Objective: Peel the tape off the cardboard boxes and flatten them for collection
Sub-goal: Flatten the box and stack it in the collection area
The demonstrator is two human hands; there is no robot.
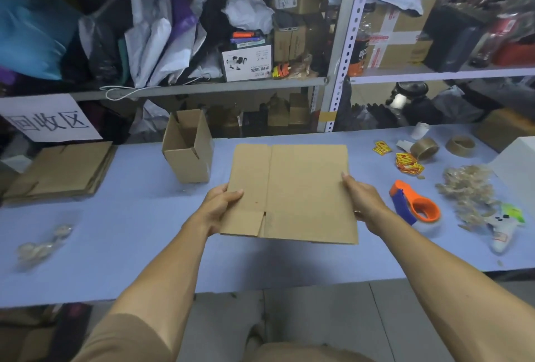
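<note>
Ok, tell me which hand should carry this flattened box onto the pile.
Left. The stack of flattened boxes lies on the left, and the left hand already grips the flattened box on that side.

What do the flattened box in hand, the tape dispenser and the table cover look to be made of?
Flattened box: plain brown cardboard, matte, with crease lines and cut flap slots.
Tape dispenser: likely hard plastic, smooth and slightly glossy, orange with a blue part.
Table cover: pale blue, matte and even; paper, cloth or vinyl, cannot tell which.
</note>
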